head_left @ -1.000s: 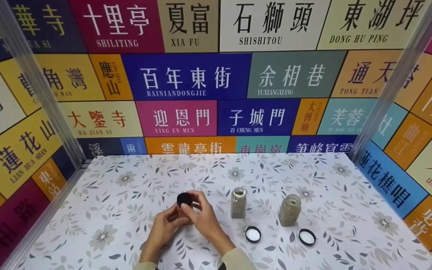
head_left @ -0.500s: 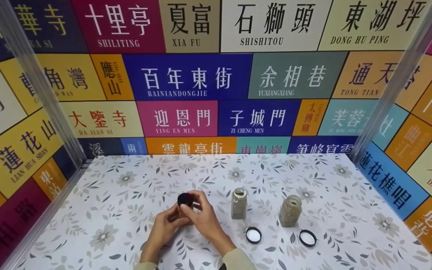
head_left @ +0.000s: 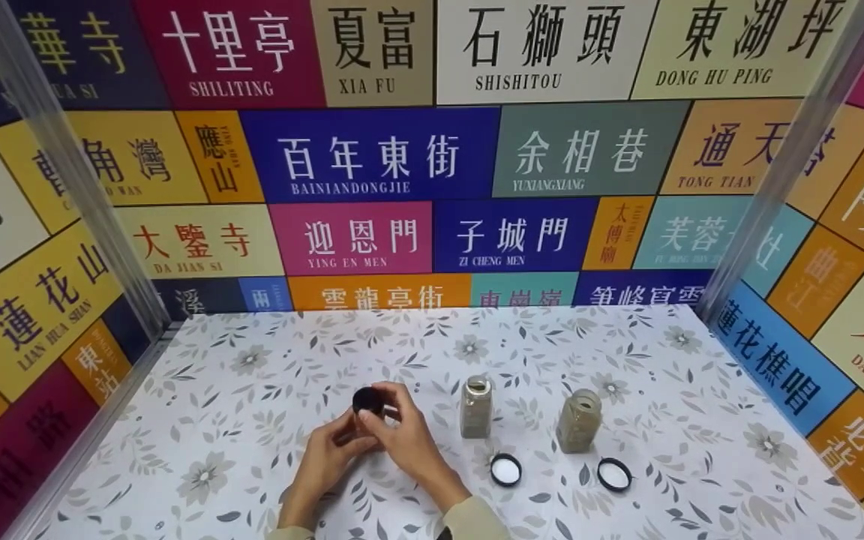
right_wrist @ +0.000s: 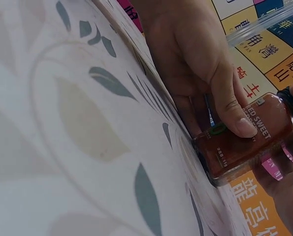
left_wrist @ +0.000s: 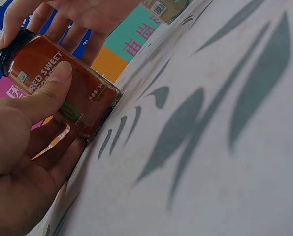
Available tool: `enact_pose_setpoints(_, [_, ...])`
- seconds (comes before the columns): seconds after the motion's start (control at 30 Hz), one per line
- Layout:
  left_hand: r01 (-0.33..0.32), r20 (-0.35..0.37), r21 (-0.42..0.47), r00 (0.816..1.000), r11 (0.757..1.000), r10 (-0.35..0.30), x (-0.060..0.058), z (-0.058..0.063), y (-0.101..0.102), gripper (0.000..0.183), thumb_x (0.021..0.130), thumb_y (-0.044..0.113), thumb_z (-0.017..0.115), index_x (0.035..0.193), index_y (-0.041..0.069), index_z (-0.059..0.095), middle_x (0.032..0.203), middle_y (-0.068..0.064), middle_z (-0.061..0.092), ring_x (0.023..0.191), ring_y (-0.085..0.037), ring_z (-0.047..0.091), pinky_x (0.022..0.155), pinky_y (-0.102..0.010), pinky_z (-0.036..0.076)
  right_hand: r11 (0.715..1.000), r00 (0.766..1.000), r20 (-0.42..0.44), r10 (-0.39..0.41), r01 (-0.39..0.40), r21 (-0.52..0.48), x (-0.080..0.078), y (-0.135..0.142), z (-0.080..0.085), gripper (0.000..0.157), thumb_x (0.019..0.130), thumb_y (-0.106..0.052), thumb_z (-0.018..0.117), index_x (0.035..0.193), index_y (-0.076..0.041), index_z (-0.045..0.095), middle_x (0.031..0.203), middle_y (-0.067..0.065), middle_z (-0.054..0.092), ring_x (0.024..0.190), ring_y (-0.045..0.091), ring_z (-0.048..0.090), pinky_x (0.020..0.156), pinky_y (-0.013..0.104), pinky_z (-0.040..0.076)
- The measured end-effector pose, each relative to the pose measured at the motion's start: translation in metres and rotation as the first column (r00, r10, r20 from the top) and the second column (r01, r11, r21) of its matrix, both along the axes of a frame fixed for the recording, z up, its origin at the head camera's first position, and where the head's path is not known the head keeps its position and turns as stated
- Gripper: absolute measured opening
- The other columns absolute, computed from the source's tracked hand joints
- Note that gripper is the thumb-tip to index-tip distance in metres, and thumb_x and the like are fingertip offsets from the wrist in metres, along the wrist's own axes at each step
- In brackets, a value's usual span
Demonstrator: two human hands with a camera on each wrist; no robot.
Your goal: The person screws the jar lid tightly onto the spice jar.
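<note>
A small glass spice jar (left_wrist: 84, 91) of red powder, its label reading "RED SWEET", stands on the patterned tabletop, its base at the surface. My left hand (head_left: 329, 456) grips the jar body, thumb laid across the label in both wrist views. Round the black lid (head_left: 367, 400) on top are the fingers of my right hand (head_left: 411, 439), thumb at its near side. The lid sits on the jar's neck. To the right, two uncapped glass jars (head_left: 476, 411) with greyish-brown contents stand upright, apart from my hands.
Two black-rimmed lids with white linings lie face up: one lid (head_left: 506, 471) before the nearer jar, another lid (head_left: 615, 475) beside the farther jar (head_left: 580, 427). A colourful sign-covered wall (head_left: 372, 154) closes off the back, with clear corner posts (head_left: 766, 161) at both sides.
Both hands keep their hold on the jar and its lid, with hardly any visible movement. The head view shifts very slightly; the other jars and lids stay put.
</note>
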State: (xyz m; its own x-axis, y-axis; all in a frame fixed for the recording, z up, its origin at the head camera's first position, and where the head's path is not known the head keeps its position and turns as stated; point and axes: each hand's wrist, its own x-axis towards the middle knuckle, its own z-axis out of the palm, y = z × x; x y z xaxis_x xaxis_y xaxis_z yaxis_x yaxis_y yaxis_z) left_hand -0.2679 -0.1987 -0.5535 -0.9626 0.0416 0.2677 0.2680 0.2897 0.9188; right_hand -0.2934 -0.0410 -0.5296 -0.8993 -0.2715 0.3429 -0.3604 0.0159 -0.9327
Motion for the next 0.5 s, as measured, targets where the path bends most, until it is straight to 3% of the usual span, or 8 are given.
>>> enact_pose_setpoints(0.5, [-0.029, -0.005, -0.022, 1.000, 0.999, 0.029, 0.0008, 0.0007, 0.0007, 0.059, 0.083, 0.015, 0.079, 0.136, 0.001, 0.059, 0.132, -0.022, 0.064, 0.116, -0.034, 0.068, 0.097, -0.030, 0.058, 1.000, 1.000, 0.003, 0.005, -0.005, -0.014, 0.0008, -0.0003, -0.0002, 0.042, 0.095, -0.016, 0.066, 0.134, -0.009, 0.051, 0.133, 0.012, 0.061, 0.121, 0.028, 0.060, 0.107, 0.041, 0.050])
